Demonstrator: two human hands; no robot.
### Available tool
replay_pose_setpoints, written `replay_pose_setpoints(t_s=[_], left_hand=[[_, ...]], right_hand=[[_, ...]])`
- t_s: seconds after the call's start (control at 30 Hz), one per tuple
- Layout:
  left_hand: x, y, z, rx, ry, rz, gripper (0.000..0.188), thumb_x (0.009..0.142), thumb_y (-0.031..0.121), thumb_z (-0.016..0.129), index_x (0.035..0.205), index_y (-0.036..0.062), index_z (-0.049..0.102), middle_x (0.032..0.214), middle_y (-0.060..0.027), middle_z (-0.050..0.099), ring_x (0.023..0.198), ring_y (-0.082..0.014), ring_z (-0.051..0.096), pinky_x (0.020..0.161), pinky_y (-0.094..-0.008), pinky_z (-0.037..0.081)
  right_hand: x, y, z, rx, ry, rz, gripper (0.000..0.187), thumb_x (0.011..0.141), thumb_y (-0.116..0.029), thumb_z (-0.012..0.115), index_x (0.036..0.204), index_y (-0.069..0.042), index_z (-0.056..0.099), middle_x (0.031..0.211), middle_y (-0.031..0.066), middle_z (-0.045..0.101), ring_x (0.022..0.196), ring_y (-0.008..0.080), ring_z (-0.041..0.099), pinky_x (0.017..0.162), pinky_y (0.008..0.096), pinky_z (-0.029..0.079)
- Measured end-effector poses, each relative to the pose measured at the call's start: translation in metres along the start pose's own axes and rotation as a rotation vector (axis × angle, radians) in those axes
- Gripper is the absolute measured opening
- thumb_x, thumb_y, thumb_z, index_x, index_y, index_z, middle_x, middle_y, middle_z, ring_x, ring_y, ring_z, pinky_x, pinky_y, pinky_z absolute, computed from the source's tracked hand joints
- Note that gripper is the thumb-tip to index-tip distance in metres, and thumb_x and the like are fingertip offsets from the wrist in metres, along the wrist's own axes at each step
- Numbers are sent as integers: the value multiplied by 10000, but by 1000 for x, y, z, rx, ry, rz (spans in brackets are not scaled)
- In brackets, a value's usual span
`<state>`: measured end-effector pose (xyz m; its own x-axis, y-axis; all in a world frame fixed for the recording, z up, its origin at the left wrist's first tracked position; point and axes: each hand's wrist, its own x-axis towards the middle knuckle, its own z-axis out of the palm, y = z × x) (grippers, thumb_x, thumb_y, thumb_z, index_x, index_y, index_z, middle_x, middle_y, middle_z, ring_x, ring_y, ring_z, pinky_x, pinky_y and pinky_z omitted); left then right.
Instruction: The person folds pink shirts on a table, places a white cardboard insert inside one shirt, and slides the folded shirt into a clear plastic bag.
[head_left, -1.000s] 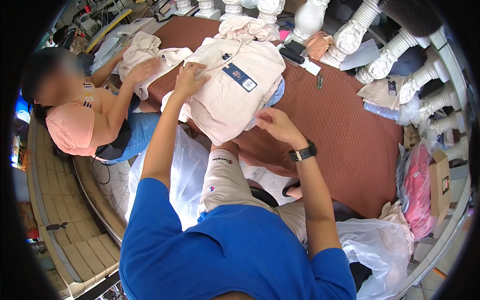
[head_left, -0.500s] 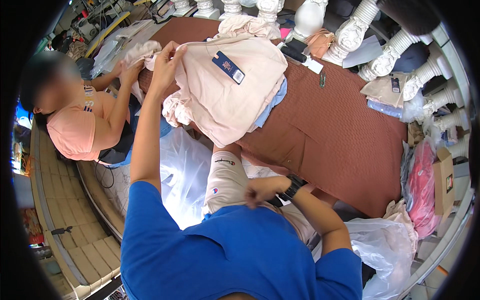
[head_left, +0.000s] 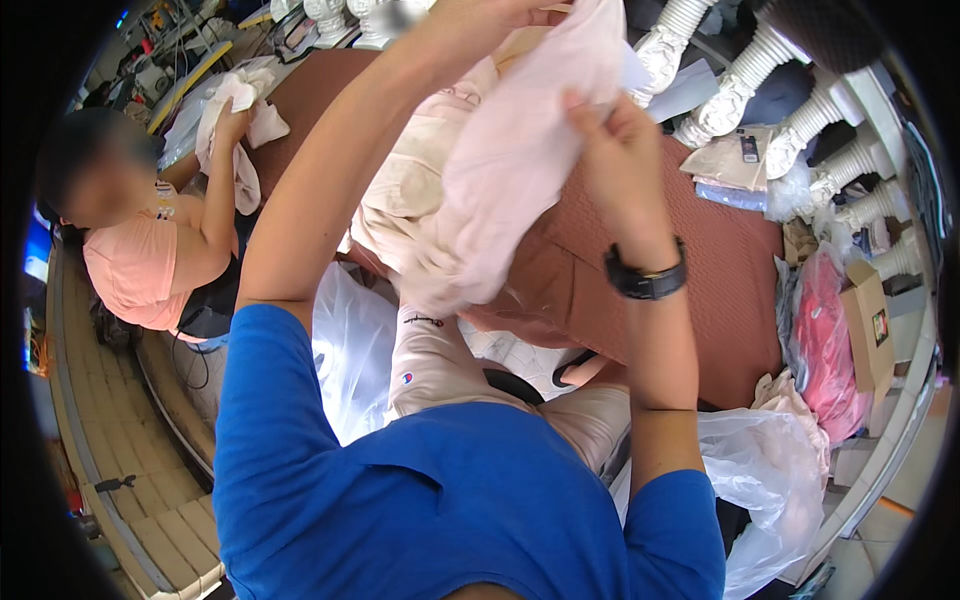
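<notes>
A pale pink garment [head_left: 515,150] hangs lifted over the table, blurred by motion in its lower part. My left hand [head_left: 525,14], at the top edge of the view, is closed on the garment's upper part; some of its fingers are cut off or hidden. My right hand [head_left: 622,150], with a black watch on the wrist, pinches the garment's right edge below it. Beside and behind the garment lies a crumpled pile of cream clothes [head_left: 400,185] on the brown table cover [head_left: 690,300].
At the left another person [head_left: 140,260] handles a white cloth [head_left: 235,120]. White balusters [head_left: 745,85] line the far side. Folded, tagged garments [head_left: 730,160] lie at the table's right. Clear plastic bags [head_left: 760,480] and a cardboard box [head_left: 868,325] stand around.
My left hand has raised the garment up and to the right off the pile. My right hand has come up from my lap and taken hold of its edge. The view has shifted slightly.
</notes>
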<state>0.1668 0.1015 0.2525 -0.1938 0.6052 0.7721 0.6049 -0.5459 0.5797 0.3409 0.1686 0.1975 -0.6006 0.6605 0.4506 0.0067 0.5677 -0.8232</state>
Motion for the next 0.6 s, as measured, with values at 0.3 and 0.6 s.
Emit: replay_pose_setpoints(t_s=[0.3,0.6], left_hand=[[-52,-139,21,596,-171,197,714,731,3,684,1391,80,420,1372,-197,441,1268,-387,444,1083,-428,379],[-10,-124,60,215,122,-97,371,826,82,570,1190,26,612,995,-206,696,956,-337,668,883,-403,496]], right_hand=[[41,-13,-132,656,18,-55,296,1018,-242,536,1185,-7,606,1110,79,684,940,133,670,841,272,539],[35,-11,-221,528,191,-53,393,996,-313,561,1223,5,606,1152,91,681,979,150,664,898,284,528]])
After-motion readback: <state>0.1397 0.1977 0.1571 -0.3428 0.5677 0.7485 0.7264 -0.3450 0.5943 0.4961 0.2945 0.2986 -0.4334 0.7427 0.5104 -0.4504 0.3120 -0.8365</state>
